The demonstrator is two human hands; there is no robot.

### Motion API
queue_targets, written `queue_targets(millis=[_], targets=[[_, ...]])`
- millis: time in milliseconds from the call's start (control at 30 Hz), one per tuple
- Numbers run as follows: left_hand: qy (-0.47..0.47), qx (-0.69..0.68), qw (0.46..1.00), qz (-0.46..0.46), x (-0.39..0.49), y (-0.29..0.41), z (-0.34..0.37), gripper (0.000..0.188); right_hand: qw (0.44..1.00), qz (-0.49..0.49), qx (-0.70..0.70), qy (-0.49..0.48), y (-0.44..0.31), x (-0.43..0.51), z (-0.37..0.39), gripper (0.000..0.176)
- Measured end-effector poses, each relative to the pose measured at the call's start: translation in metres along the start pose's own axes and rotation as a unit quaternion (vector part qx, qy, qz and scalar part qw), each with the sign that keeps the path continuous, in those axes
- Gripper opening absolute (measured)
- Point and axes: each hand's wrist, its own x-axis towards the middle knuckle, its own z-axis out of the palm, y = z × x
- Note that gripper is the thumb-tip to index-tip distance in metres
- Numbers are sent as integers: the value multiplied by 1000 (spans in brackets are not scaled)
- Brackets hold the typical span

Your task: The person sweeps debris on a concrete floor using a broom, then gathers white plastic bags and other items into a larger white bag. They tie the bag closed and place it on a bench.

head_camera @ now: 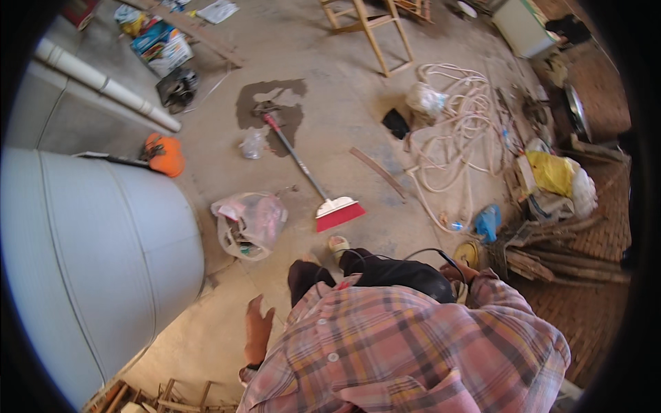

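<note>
My left hand (259, 324) hangs at my side, low and left of centre, with thumb and fingers apart and nothing in it. At my right side, my right hand (458, 272) is partly hidden by the dark trousers and a black cable; whether it holds anything is unclear. A broom (340, 210) with red bristles and a grey handle lies on the concrete floor in front of my feet, its handle end on a dark wet patch (295, 121). Left of the broom stands a translucent plastic bag (250, 223) with mixed items inside.
A large light-blue cylinder (119, 248) takes up the left, with an orange object (166, 155) beyond it. A coiled pale hose (459, 124) spreads on the right, near a blue bag (487, 223) and stacked wood (563, 266). A wooden chair frame (369, 33) stands ahead.
</note>
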Motion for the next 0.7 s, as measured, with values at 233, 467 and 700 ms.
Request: queue_targets(millis=[233,467,700], targets=[[-77,40,996,26,76,-30,1,56,990,74,82,93,-26,-24,1,20],[-41,98,994,-3,168,-28,-46,58,989,20,143,0,-50,-47,11,24],[-41,114,992,-22,207,39,-29,55,992,28,122,11,-75,-40,-45,26]])
